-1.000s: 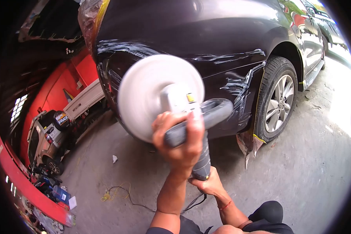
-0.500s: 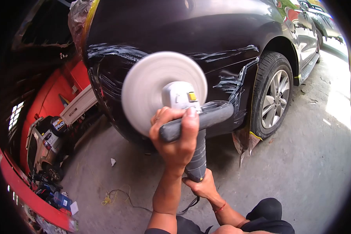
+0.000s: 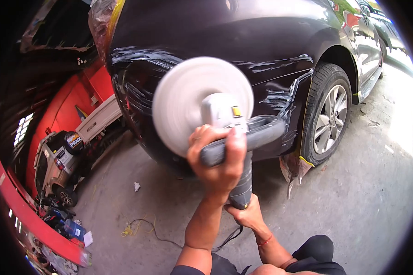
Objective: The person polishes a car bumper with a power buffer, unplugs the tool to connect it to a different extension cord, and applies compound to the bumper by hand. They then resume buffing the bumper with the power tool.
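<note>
Nearest, the right hand has its fingers wrapped around the dark rear grip of the grey handheld electric polisher. Just beyond, the left hand has its fingers closed over the polisher's grey loop handle. Farther on, the blurred round white pad is against the shiny black car's lower panel, with white smeared streaks to its right and a silver-spoked wheel beyond.

Your polisher sits before the car, with your left hand on its front handle and your right hand behind. The wheel stands right; a cord lies on the floor, left.
</note>
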Available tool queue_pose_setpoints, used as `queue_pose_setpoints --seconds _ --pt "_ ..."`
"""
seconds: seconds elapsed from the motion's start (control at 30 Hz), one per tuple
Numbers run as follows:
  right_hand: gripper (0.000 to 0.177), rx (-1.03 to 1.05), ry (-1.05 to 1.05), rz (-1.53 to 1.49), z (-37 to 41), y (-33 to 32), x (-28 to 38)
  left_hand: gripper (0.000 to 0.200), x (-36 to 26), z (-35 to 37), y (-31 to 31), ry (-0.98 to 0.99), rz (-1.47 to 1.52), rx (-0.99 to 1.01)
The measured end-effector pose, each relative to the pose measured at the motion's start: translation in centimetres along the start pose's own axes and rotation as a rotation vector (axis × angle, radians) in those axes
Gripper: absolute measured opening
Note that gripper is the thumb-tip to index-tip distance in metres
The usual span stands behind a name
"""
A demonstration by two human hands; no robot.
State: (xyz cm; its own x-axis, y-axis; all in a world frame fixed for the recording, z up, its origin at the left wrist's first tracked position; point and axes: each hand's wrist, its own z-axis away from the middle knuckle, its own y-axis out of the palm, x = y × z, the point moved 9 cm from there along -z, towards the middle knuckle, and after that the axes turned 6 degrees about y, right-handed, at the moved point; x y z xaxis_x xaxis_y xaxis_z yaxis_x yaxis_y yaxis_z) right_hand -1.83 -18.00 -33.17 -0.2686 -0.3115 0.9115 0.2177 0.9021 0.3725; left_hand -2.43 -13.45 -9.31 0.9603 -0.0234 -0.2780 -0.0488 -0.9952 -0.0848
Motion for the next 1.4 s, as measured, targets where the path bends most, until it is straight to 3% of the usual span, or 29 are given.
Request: queue_pose_setpoints --seconds 0.07,0.13,0.2,0.33,0.47,0.6,0.67,0.73,0.8,1.07,1.23,1.4 --pt "0.039 0.05 -0.03 -0.004 -0.2 1.4 -0.3 0.015 -0.6 -0.3 -3.1 0.055 -0.052 -0.025" --pt "0.042 0.081 -0.102 0.062 -0.4 2.6 0.1 0.023 -1.0 -0.1 -5.5 0.024 0.043 -0.215" --pt "0.045 0.098 -0.066 0.101 -0.3 3.3 -0.1 0.027 -1.5 -0.2 -7.5 0.077 -0.045 -0.305" --pt "0.048 0.136 -0.045 0.113 0.3 4.7 -0.8 0.029 -1.3 0.2 -7.9 -0.001 0.003 -0.262" --pt "0.044 0.042 -0.013 -0.033 1.5 4.9 -3.4 0.021 -1.0 0.6 -2.9 0.019 -0.102 0.079" --pt "0.036 0.01 0.171 -0.226 2.1 3.3 -9.6 0.012 -1.5 4.8 3.7 0.209 -0.239 0.313" --pt "0.035 -0.042 -0.054 -0.367 1.7 1.5 -12.8 0.012 -0.6 8.5 6.3 0.223 -0.27 0.378" --pt "0.037 -0.088 -0.034 -0.386 1.9 -0.8 -16.4 0.012 0.7 11.7 7.8 0.219 -0.26 0.404" --pt "0.041 -0.133 0.113 -0.227 2.3 -3.1 -19.5 0.011 2.0 14.4 9.1 0.194 -0.231 0.422" --pt "0.061 -0.14 0.152 -0.273 2.4 -10.0 -22.4 0.012 1.7 17.3 15.3 0.198 -0.172 0.456" --pt "0.08 -0.025 0.088 -0.291 2.0 -13.3 -19.8 0.018 -0.3 17.1 20.0 0.266 -0.242 0.432" --pt "0.086 -0.004 0.039 -0.309 0.5 -13.1 -15.2 0.017 -2.1 13.8 22.2 0.316 -0.31 0.402"
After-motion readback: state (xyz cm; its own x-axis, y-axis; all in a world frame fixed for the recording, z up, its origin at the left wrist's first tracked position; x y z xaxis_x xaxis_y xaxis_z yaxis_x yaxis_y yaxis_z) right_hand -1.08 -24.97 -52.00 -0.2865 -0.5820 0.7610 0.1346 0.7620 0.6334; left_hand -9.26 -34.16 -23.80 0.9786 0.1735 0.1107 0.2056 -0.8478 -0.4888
